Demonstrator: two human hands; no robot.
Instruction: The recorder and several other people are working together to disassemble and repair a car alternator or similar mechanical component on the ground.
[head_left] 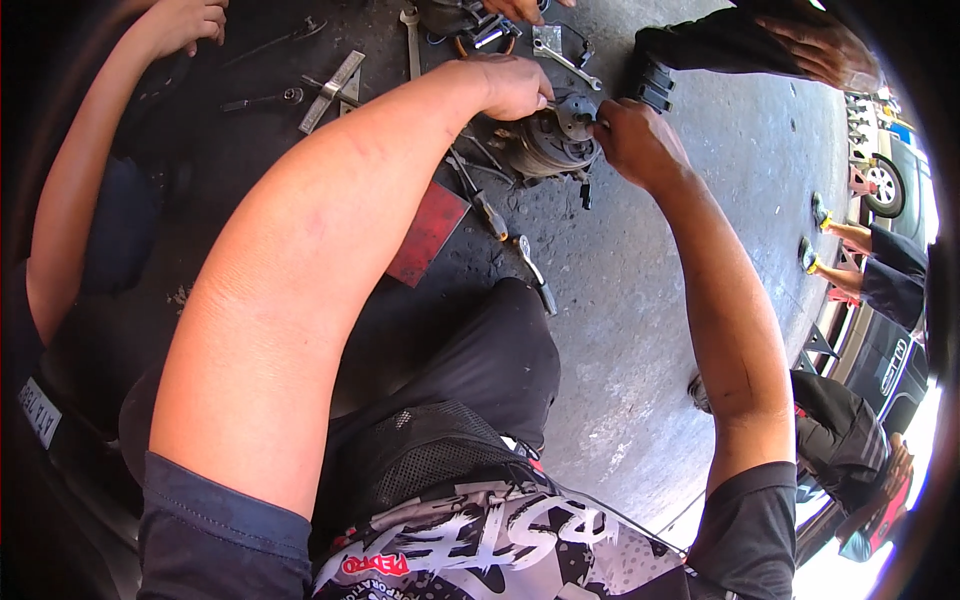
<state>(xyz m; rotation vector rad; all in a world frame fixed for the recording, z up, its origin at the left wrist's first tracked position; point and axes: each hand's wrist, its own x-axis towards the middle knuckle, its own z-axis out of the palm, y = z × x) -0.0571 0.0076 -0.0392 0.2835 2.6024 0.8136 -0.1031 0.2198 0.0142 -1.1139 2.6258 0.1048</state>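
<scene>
1. Left arm (270, 320): up from lower left, slanting right, slight elbow bend. Bare below the dark left sleeve (225, 530).
2. Left wrist (478, 88): bent a bit, left grip (513, 87) pointing right, back of it up.
3. Left grip: fingers curled under, fingertips partly hidden.
4. Right arm (735, 340): up from lower right, leaning inward, elbow bent. Bare below the dark right sleeve (750, 520).
5. Right grip (637, 143): fingers curled, aimed up-left, tips mostly hidden.
6. Grips near each other, not touching. Squeeze on either: can't tell.
</scene>
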